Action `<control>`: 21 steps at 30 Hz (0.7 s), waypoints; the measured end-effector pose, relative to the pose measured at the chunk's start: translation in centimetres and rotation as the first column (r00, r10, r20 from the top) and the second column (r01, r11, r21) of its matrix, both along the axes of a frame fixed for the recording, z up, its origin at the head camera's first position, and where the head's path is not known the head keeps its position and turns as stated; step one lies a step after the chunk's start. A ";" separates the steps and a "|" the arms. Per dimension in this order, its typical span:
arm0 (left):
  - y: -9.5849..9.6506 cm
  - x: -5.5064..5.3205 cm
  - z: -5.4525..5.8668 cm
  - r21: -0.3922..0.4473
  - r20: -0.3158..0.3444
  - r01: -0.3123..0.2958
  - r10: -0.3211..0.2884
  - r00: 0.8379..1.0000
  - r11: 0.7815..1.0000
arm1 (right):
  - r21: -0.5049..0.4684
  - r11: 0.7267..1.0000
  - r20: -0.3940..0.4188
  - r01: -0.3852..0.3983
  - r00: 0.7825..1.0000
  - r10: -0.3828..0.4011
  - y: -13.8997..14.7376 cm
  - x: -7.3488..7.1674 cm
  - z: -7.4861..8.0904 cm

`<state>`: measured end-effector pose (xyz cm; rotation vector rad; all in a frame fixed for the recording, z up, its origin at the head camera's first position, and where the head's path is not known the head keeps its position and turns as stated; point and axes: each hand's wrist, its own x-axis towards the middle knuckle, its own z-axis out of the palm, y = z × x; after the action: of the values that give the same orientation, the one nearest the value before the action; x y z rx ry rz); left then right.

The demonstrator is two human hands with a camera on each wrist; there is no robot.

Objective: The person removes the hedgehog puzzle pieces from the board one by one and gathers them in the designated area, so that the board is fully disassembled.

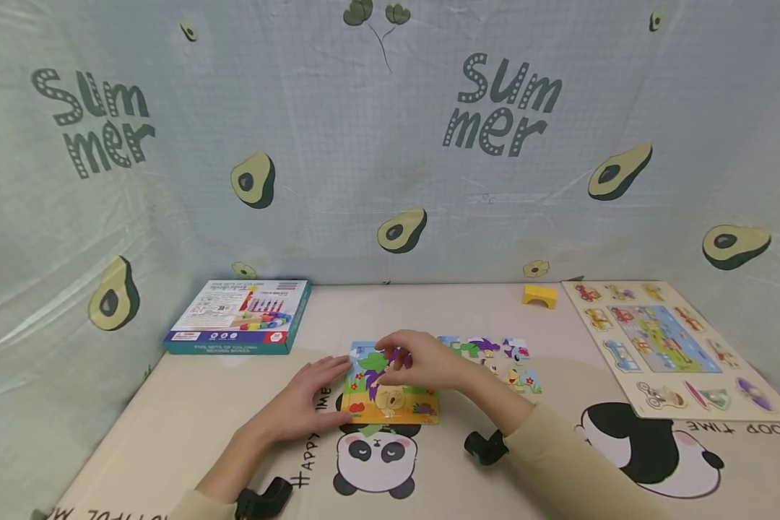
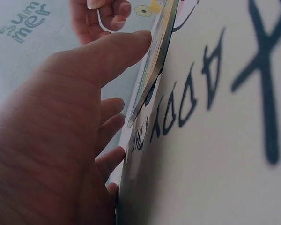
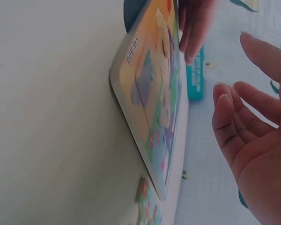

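A jigsaw puzzle board (image 1: 396, 417) with a colourful cartoon animal picture lies flat on the table, centre of the head view. At its left edge is my left hand (image 1: 302, 401), thumb touching the near corner and fingers reaching along the side. My right hand (image 1: 422, 361) hovers over the board's upper right, its fingers loosely bent. The right wrist view shows no piece between those fingers (image 3: 232, 117). Several loose puzzle pieces (image 1: 484, 347) lie just right of the board, partly behind the right hand and forearm.
A flat box (image 1: 234, 318) stands at the back left. A yellow arch block (image 1: 539, 295) sits at the back right, near a wooden picture board (image 1: 663, 379) with shaped pieces. Printed plastic sheeting (image 1: 338, 180) hangs behind the table.
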<state>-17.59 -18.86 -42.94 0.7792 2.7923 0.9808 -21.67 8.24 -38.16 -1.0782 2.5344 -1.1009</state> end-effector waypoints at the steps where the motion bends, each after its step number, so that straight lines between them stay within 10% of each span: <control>1: -0.1 0.0 -0.1 0.002 -0.005 0.002 -0.002 1.000 1.000 | 0.005 1.000 0.003 -0.003 1.000 0.003 -0.3 0.1 -0.1; 21: -0.4 0.0 -0.4 -0.003 0.000 0.039 -0.039 0.999 0.999 | 0.126 0.991 0.052 -0.049 0.998 0.043 -3.0 0.2 -2.0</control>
<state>-17.62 -19.24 -43.37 0.8300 2.7666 0.9695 -21.44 5.19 -40.12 -1.0577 2.4903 -0.9280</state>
